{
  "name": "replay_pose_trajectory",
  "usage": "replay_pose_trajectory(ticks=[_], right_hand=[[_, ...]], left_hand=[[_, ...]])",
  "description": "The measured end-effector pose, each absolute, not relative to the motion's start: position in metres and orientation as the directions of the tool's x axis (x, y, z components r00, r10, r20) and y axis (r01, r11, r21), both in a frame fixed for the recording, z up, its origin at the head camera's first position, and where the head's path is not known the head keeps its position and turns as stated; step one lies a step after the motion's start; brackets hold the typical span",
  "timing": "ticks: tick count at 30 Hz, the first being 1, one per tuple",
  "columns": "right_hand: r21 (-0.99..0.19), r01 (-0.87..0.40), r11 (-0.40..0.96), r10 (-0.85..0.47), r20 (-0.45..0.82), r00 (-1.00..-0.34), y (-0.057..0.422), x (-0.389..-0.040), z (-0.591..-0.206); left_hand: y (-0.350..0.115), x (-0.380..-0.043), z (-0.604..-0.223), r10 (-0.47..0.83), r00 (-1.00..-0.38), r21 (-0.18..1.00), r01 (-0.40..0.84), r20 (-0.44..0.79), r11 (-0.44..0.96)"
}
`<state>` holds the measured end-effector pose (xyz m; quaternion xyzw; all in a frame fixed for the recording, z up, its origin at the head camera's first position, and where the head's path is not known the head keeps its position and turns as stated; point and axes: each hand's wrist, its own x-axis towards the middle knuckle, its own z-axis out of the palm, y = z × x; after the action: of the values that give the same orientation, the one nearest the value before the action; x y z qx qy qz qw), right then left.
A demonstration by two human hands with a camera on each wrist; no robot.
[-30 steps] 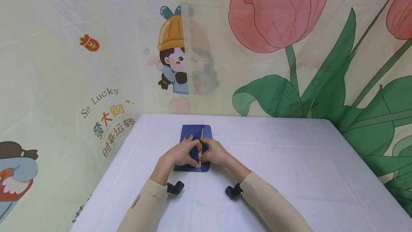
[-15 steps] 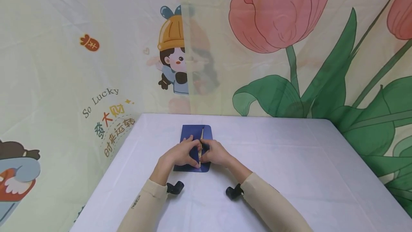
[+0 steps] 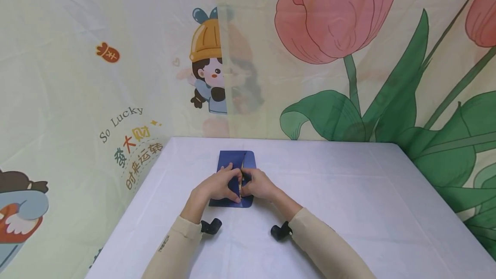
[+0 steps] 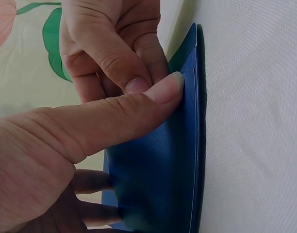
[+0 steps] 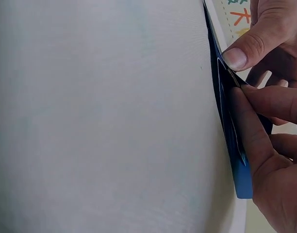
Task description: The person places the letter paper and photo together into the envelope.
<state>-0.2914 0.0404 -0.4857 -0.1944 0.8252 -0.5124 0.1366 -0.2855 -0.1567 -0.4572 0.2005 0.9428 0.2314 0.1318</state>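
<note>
A dark blue envelope [image 3: 231,157] lies on the table, its flap turned out to the right. At its mouth shows the narrow edge of a pale patterned card [image 3: 240,195], mostly hidden inside. My left hand [image 3: 218,184] grips the envelope's body, thumb along the mouth's edge and other fingers spread over it. From the right, my right hand [image 3: 260,183] pinches at the mouth, where the card's edge shows. In the left wrist view, the left thumb presses the envelope [image 4: 153,189] near the right hand's fingertips. The right wrist view shows right fingers tucked against the flap [image 5: 243,182].
The table [image 3: 341,201] has a white cloth over it. Behind it hangs a printed cloth backdrop [image 3: 252,76] with tulips and cartoon figures. A black wrist-camera mount [image 3: 211,226] sits under the left sleeve cuff, another mount [image 3: 280,230] by the right.
Less of the pale card shows at the envelope's mouth now; it has slid further left, inside. Both hands stay almost in the same spot.
</note>
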Motion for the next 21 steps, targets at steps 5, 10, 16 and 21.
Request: replay_pose_trajectory(ticks=[5,10,16,21], right_hand=[[-0.909,-0.153,0.386,-0.460,-0.046,-0.887,0.0412,-0.2918,-0.4885],[-0.956,-0.081,0.281,-0.481,-0.067,-0.874,0.0433,-0.2901,-0.4881],[-0.976,-0.037,0.215,-0.486,-0.074,-0.871,0.0462,-0.2878,-0.4863],[-0.976,-0.020,0.216,-0.458,-0.083,-0.885,0.0480,-0.2882,-0.4884]], left_hand=[[-0.1574,-0.2856,-0.4578,0.441,-0.885,0.488,0.321,-0.151,0.812],[-0.1575,-0.2855,-0.4590,0.446,-0.883,0.484,0.329,-0.147,0.811],[-0.1572,-0.2837,-0.4592,0.448,-0.880,0.480,0.327,-0.161,0.814],[-0.1564,-0.2835,-0.4600,0.448,-0.881,0.500,0.321,-0.154,0.804]])
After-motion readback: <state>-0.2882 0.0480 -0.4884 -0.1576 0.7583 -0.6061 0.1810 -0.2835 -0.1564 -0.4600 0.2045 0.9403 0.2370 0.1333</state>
